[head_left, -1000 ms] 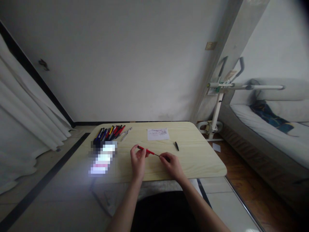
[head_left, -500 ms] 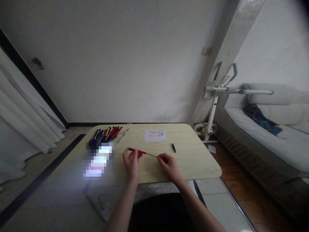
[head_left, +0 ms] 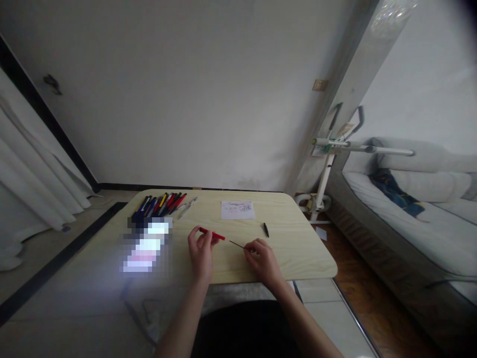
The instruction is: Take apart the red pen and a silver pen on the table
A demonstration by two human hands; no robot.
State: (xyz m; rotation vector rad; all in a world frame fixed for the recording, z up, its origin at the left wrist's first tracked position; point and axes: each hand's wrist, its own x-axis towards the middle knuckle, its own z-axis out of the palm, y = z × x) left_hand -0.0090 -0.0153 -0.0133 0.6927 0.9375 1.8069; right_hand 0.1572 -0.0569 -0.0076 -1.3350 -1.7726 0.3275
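- Far left: assorted pens (head_left: 158, 205) lie bundled on the wood-grain table (head_left: 298, 253), well apart from the work; best left there, out of the elbows' way.
- Left hand (head_left: 201, 251): thumb and fingers closed round the red pen barrel (head_left: 213, 234), which slants above the tabletop, one end toward the right. A steady, light grip should serve best.
- Between the hands: the thin refill (head_left: 237, 244), its free tip just beside the barrel's end, a small gap showing. Holding both on one line would spare the slender rod from bending.
- Right hand (head_left: 263, 259): fingertips pinched on the refill's other end; a grip nearer the tip would probably give finer control.
- Farther right: a black pen cap (head_left: 266, 229), apparently, lies beyond the right hand, within easy reach.
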